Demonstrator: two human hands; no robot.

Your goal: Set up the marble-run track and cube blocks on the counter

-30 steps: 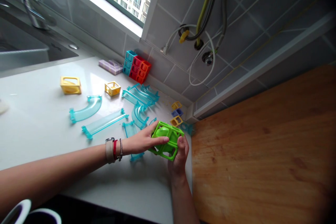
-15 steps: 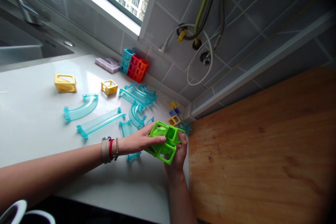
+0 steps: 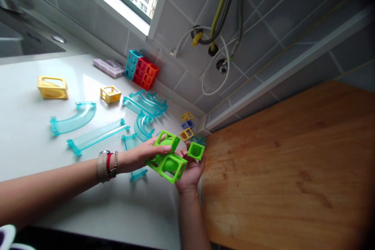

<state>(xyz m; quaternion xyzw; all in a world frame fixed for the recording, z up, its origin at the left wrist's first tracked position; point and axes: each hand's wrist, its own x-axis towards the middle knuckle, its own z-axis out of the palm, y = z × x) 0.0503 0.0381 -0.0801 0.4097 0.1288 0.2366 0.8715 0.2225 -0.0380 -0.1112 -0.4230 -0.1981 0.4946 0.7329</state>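
My left hand (image 3: 146,151) is closed on a joined cluster of green marble-run blocks (image 3: 172,166), with the thumb lying over its top. Open frames and curved inner channels show in these blocks. Just right of it, my right hand (image 3: 190,175), palm up, holds a single small green cube block (image 3: 195,150) at its fingers. A gap separates the cube from the cluster. Beneath and behind the left hand, a short clear blue track piece (image 3: 137,174) lies partly hidden. Several fingers of the left hand are behind the green blocks.
On the white counter (image 3: 88,199) lie clear blue tracks (image 3: 99,134), a curved track (image 3: 74,121) and yellow blocks (image 3: 52,88) (image 3: 110,94). Blue, red and orange cubes (image 3: 142,71) stand by the wall. A wooden board (image 3: 278,172) rises at the right; a sink (image 3: 29,39) is far left.
The small green cube has come apart from the green cluster and stays in my right hand. My left hand has moved slightly left with the cluster. The whole view has shifted a little.
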